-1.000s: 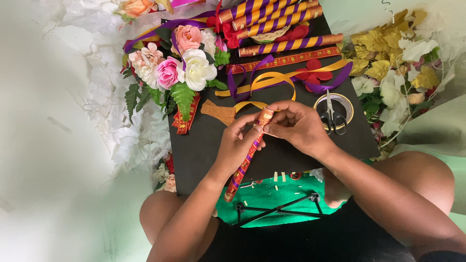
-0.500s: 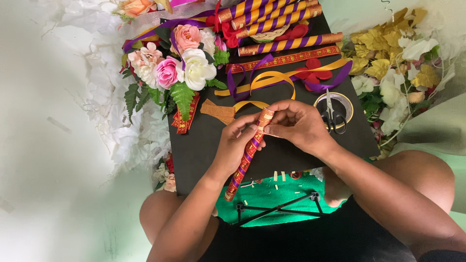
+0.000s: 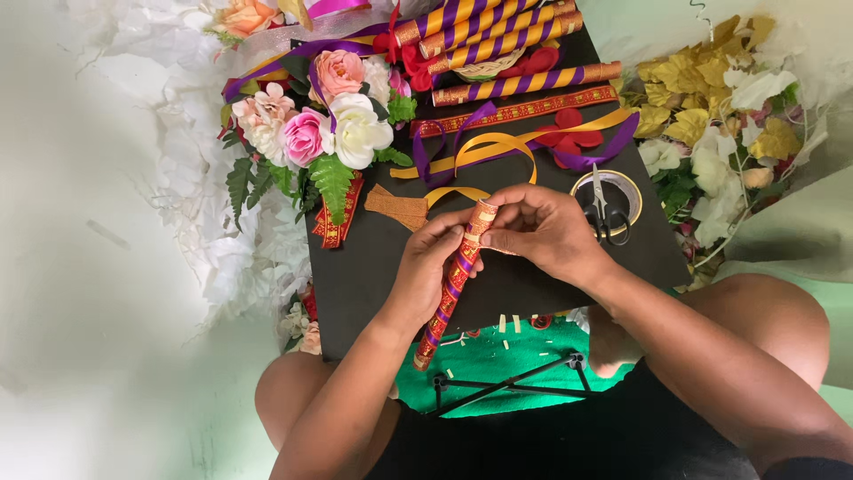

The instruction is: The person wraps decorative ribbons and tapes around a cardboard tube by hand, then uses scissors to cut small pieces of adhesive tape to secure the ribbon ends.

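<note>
Head view: both hands work a wrapped stick over a black board [image 3: 373, 267].
Stick [image 3: 449, 293] is long, thin, banded red, purple and gold, slanting off the board's near edge; left hand [image 3: 426, 271] curls around its middle; right hand [image 3: 542, 227] pinches its top end; scissors [image 3: 604, 213] lie right of the stick.

scissors [image 3: 606, 213] lay on a tape roll [image 3: 633, 188] just right of the fingers | artificial flowers [image 3: 311, 124] up-left | striped wrapped sticks [image 3: 498, 27] above | orange ribbon [image 3: 498, 147] just above
</note>
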